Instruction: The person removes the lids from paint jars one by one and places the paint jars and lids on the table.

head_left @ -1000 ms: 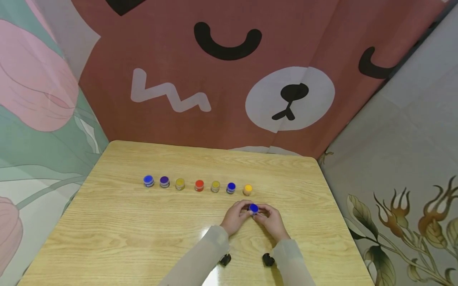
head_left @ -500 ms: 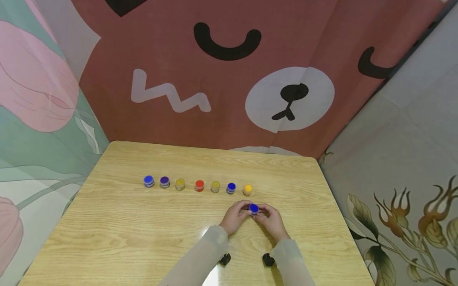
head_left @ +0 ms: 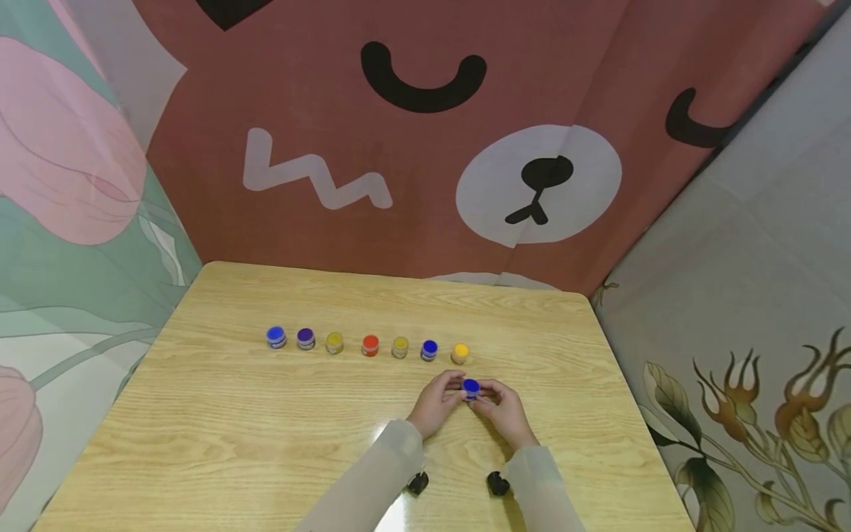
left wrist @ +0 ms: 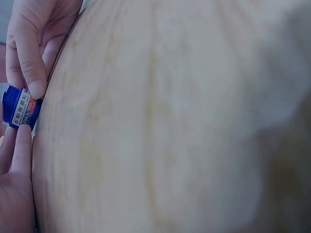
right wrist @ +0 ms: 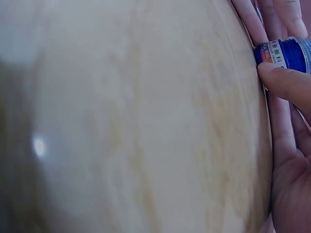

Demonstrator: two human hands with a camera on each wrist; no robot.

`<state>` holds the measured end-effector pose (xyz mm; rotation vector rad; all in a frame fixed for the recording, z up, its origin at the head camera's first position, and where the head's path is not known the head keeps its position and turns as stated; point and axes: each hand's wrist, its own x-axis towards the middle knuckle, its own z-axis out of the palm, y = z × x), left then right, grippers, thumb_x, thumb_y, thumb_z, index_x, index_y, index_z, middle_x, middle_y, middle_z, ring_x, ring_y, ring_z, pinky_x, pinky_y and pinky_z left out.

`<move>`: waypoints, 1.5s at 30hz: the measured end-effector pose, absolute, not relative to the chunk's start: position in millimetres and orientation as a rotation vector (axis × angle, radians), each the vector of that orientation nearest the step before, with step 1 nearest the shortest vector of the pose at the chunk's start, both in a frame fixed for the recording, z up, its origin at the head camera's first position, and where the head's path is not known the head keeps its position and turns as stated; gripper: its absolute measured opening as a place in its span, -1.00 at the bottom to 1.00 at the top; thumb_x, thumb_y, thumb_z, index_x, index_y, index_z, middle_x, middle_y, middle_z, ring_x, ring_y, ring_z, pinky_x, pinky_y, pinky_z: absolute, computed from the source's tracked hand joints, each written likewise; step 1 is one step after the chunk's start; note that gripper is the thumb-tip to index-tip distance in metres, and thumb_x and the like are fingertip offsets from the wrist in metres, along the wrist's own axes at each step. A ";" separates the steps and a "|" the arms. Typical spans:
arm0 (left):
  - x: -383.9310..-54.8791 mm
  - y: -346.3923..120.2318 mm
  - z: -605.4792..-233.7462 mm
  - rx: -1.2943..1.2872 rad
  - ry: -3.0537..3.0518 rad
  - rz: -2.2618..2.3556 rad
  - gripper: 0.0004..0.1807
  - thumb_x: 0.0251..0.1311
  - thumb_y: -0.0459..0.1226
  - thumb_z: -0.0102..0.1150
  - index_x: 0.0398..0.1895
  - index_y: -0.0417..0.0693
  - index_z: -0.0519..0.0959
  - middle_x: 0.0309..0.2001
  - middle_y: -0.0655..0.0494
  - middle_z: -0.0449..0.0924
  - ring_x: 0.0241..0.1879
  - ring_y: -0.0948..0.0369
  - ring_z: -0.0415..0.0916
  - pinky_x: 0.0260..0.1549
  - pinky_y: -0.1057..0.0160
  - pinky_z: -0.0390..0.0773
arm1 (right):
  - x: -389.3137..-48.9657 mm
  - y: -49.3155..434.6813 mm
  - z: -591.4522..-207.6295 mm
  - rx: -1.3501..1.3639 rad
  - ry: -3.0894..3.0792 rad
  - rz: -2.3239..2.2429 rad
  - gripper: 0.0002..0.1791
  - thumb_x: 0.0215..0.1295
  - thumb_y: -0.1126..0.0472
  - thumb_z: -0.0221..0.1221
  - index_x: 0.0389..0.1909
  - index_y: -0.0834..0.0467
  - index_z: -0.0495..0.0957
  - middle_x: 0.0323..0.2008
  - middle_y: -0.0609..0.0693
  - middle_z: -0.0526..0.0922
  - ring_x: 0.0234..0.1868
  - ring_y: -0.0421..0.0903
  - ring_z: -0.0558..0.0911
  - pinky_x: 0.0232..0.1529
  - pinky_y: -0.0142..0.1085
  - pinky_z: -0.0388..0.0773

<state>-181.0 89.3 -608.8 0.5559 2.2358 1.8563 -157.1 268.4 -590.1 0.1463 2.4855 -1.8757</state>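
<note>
A small blue paint jar stands on the wooden table, held between both hands. My left hand grips its left side and my right hand grips its right side. The left wrist view shows the blue paint jar with its label pinched between fingertips. In the right wrist view the blue paint jar is pressed by a thumb and fingers. Behind the hands runs a row of several small jars, from a blue-lidded jar at the left to an orange-yellow jar at the right.
The row also holds a purple jar, a red jar and another blue jar. Printed cloth walls close the table in at the back, left and right. Black wrist cameras sit on both sleeves.
</note>
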 end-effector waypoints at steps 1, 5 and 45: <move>-180.9 89.0 -609.4 0.559 2.236 1.872 -0.60 0.47 -0.29 0.14 0.30 -0.20 0.47 0.19 -0.11 0.54 0.20 -0.02 0.53 0.16 0.14 0.60 | -157.8 269.2 -594.0 0.143 2.492 -1.879 -0.62 0.11 0.58 0.38 -0.02 0.34 0.66 -0.08 0.15 0.70 -0.09 -0.08 0.66 -0.09 -0.45 0.66; -180.3 87.9 -610.5 0.561 2.263 1.927 -0.67 0.48 -0.30 0.12 0.23 -0.19 0.51 0.13 -0.11 0.54 0.15 -0.04 0.54 0.11 0.13 0.63 | -159.0 270.3 -600.6 0.124 2.519 -1.869 -0.60 0.11 0.58 0.37 0.00 0.34 0.65 -0.06 0.16 0.70 -0.08 -0.08 0.67 -0.07 -0.44 0.66; -191.1 92.0 -585.2 0.770 2.418 1.689 -0.94 0.33 -0.42 0.26 -0.19 -0.16 0.66 -0.09 0.00 0.63 -0.04 0.12 0.60 -0.01 0.30 0.64 | -155.4 263.9 -597.7 0.103 2.525 -1.915 -0.62 0.08 0.51 0.44 -0.04 0.37 0.64 -0.11 0.13 0.68 -0.13 -0.17 0.65 -0.07 -0.46 0.66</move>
